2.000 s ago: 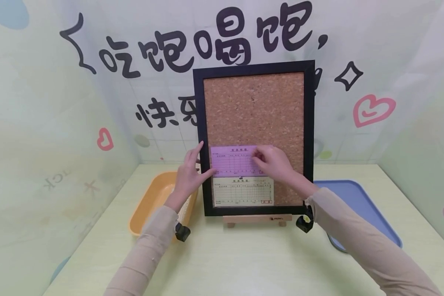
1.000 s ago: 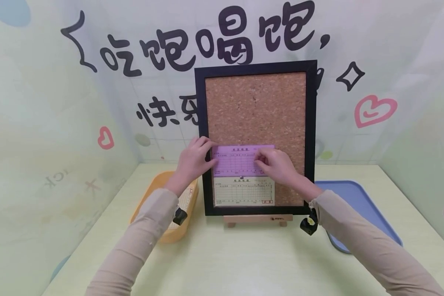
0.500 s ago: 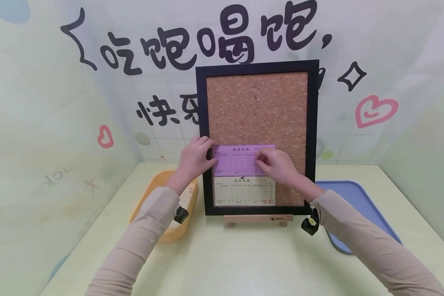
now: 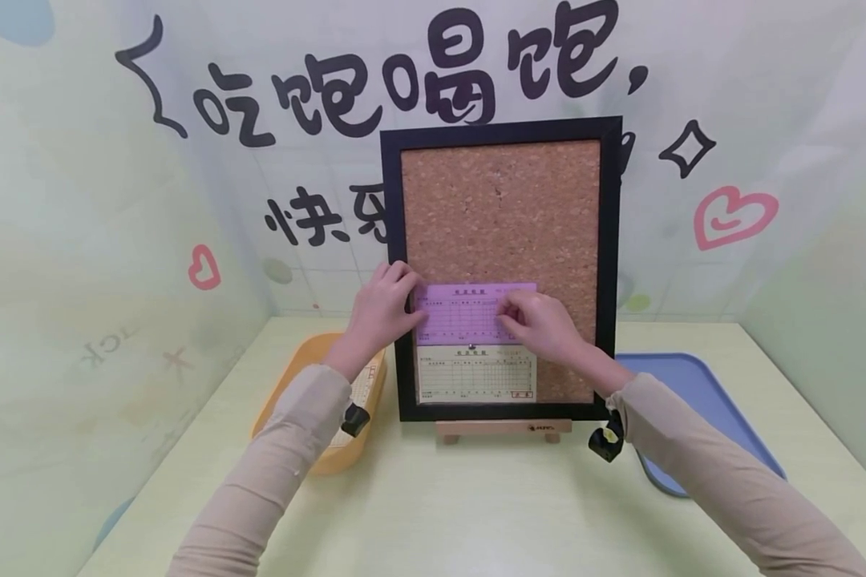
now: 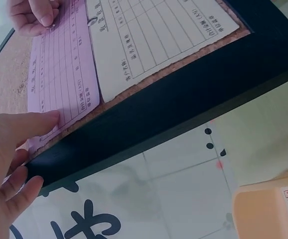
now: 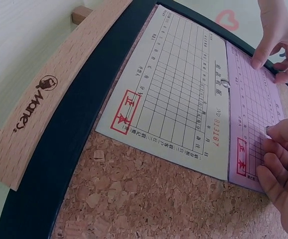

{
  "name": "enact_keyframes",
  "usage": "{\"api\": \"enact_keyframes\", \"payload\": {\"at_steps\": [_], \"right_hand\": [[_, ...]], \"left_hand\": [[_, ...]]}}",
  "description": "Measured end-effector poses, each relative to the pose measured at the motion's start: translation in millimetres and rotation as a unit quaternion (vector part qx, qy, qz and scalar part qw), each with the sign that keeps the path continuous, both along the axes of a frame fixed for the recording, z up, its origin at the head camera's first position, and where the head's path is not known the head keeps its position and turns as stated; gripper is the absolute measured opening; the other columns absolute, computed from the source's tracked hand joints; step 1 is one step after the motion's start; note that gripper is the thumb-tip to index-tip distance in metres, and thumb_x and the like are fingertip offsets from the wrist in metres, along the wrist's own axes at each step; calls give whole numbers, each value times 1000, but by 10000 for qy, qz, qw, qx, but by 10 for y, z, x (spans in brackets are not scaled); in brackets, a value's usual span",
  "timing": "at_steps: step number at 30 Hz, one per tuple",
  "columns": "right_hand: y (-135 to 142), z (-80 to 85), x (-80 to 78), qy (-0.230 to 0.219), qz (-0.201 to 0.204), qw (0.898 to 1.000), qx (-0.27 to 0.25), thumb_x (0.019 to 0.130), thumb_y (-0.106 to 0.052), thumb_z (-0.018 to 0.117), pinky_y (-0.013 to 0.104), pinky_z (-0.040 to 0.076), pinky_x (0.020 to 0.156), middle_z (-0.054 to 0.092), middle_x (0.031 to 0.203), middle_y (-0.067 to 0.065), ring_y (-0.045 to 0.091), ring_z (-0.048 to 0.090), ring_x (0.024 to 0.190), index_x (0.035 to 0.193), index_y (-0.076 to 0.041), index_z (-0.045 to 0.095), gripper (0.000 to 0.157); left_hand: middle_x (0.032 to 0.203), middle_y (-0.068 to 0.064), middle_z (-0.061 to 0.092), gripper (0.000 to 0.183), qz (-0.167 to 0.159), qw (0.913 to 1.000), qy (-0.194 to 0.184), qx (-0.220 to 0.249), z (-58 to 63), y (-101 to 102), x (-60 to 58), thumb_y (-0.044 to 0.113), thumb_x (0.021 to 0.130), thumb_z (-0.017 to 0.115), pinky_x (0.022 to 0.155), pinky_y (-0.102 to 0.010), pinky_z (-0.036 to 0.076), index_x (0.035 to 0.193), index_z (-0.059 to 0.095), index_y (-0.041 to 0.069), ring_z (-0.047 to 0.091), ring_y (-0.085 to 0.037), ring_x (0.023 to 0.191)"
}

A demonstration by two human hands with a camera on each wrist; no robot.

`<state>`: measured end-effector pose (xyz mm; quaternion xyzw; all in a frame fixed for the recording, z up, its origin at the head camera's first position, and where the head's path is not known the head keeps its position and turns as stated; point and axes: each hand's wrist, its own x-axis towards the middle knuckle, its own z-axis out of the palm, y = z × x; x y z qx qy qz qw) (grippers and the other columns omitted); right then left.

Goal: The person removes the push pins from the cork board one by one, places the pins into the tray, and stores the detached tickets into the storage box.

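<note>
A black-framed corkboard stands upright, leaning back on a small wooden easel. Low on its cork, a purple receipt slip lies above a cream receipt slip. A silver thumbtack sits at the top of the cream slip, by the purple one's lower edge. My left hand grips the board's left edge, thumb on the purple slip and fingers round the outer side of the frame. Against the purple slip, my right hand pinches a small metal thumbtack, mostly hidden by the fingertips.
An orange tray with printed slips in it stands on the table left of the board, partly under my left arm. To the right, a blue tray lies partly behind my right forearm. A printed curtain hangs behind.
My left hand has shifted from the frame's edge further onto the purple slip's left end, its fingers now more bent. The right hand has stayed at nearly the same spot on the slip.
</note>
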<state>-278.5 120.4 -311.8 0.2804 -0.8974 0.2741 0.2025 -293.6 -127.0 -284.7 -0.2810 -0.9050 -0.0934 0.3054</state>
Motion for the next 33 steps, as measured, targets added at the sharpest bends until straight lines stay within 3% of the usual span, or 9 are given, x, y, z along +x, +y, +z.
{"api": "enact_keyframes", "payload": {"at_steps": [8, 21, 33], "right_hand": [[6, 3, 14, -64, -12, 10000, -16, 85, -9, 60, 26, 40, 54, 58, 71, 1, 12, 48, 60, 84, -7, 62, 4], [9, -2, 3, -38, 8, 10000, 8, 85, -10, 60, 25, 40, 52, 57, 69, -1, 11, 47, 57, 82, -8, 62, 4], [16, 1, 12, -36, 34, 10000, -24, 85, -10, 60, 25, 41, 54, 59, 70, 0, 11, 49, 59, 83, -8, 63, 3]], "left_hand": [[105, -7, 54, 45, -56, 9998, 80, 175, -35, 24, 19, 18, 69, 77, 62, -34, 48, 110, 60, 9, 46, -23, 91], [99, -7, 55, 45, -280, 9993, 115, 209, -3, 5, -4, 15, 67, 79, 67, -35, 47, 107, 60, 6, 47, -23, 89], [95, -6, 58, 42, -264, 9996, -29, 137, 13, 22, 1, 14, 68, 78, 67, -34, 45, 105, 60, 6, 47, -22, 85]]}}
